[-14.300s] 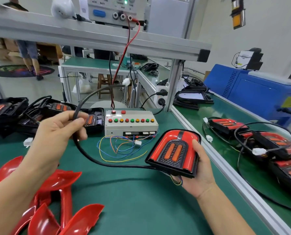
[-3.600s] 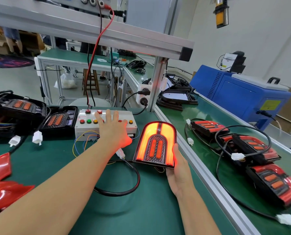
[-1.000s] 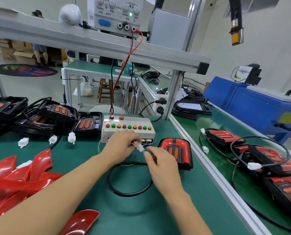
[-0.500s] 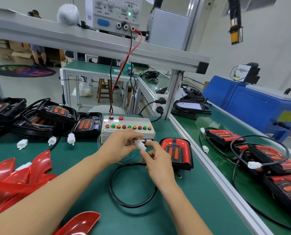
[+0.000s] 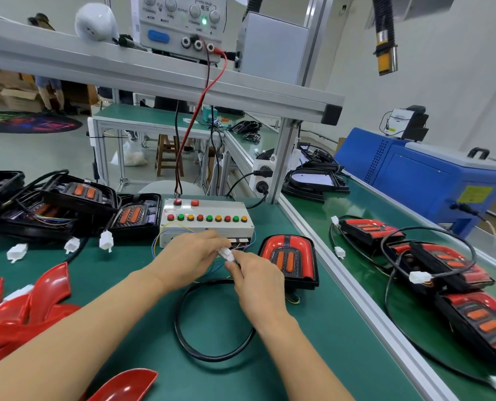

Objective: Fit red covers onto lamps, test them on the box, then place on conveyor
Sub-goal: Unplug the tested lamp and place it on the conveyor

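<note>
I see left hand (image 5: 187, 257) and right hand (image 5: 257, 280) at frame centre, both pinching white plug (image 5: 226, 254) just below button box (image 5: 205, 221). Covered lamp (image 5: 288, 260) lies flat right of hands, unlit. Red covers (image 5: 30, 302) piled lower left; finished lamps (image 5: 432, 256) on conveyor (image 5: 365, 204), right.

Bright, even overhead light, soft shadows (wide-angle bending and blur at edges).

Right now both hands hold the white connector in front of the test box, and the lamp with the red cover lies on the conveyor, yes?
Not quite. In the head view the lamp lies on the green bench mat, beside the test box, not on the conveyor. Both the left hand and right hand do hold the white connector.
</note>
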